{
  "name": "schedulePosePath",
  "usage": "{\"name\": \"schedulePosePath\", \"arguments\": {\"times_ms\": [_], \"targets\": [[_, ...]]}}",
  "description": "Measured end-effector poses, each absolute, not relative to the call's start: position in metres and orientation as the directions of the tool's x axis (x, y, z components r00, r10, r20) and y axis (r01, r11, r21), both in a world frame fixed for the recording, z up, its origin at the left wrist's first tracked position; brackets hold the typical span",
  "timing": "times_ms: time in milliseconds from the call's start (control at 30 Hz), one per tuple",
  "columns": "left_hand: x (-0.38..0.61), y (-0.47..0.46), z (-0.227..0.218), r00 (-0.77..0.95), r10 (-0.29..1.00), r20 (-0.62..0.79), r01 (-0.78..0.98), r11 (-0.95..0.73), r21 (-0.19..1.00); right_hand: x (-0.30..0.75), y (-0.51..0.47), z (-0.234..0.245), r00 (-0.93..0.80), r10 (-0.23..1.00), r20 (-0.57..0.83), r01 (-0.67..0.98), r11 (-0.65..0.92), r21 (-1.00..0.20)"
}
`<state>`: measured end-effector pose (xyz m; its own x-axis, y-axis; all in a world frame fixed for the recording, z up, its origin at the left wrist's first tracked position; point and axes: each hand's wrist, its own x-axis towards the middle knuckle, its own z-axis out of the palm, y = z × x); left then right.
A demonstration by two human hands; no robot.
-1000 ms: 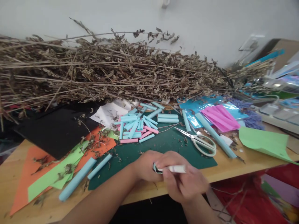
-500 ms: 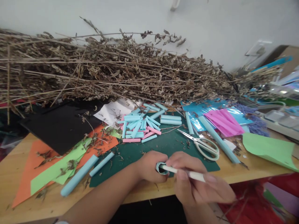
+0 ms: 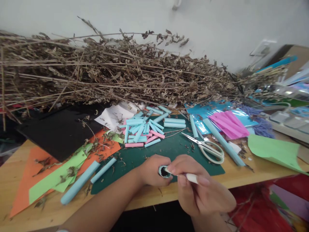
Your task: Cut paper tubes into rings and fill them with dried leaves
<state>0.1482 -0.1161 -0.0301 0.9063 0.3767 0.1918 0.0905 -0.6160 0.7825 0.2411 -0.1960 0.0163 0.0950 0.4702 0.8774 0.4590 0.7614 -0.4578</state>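
Note:
My left hand (image 3: 154, 169) is wrapped round a light blue paper tube (image 3: 160, 170), its open end turned toward me and dark inside. In my right hand (image 3: 201, 185) is a thin white stick (image 3: 191, 178), pinched between thumb and fingers. The stick's far end reaches the mouth of the tube; how deep it goes cannot be seen. Just beyond my hands lies a green cutting mat (image 3: 135, 161). On it sits a pile of short blue and pink paper tubes (image 3: 141, 130), with white-handled scissors (image 3: 210, 150) to the right.
Dried leafy stalks (image 3: 120, 71) lie along the wall. Left are black sheets (image 3: 60, 132), orange paper (image 3: 26, 183), green strips (image 3: 58, 177) and a thick blue tube (image 3: 80, 182). Right are a long blue tube (image 3: 224, 141), pink paper (image 3: 228, 124), a green sheet (image 3: 275, 153) and a power strip (image 3: 289, 129).
My right hand has pushed the white stick toward the tube, and less of the stick shows behind my fingers. My left hand keeps its hold. The whole view has shifted slightly.

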Motion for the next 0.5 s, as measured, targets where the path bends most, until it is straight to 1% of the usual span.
{"name": "schedulePosePath", "arguments": {"times_ms": [100,233,400,500], "targets": [[0.147,-0.116,-0.031,0.915,0.361,0.182,0.098,-0.634,0.767,0.24,-0.194,0.013,0.095,0.478,0.873,0.458,0.758,-0.465],[0.147,-0.115,-0.028,0.94,0.291,0.178,0.052,-0.637,0.769,0.237,-0.187,0.002,0.134,0.396,0.909,0.453,0.791,-0.411],[0.147,-0.114,-0.029,0.936,0.332,0.116,0.13,-0.632,0.764,0.24,-0.19,0.009,0.111,0.4,0.91,0.416,0.812,-0.409],[0.148,-0.114,-0.033,0.925,0.348,0.155,0.103,-0.622,0.776,0.241,-0.191,0.011,0.098,0.367,0.925,0.428,0.824,-0.372]]}}
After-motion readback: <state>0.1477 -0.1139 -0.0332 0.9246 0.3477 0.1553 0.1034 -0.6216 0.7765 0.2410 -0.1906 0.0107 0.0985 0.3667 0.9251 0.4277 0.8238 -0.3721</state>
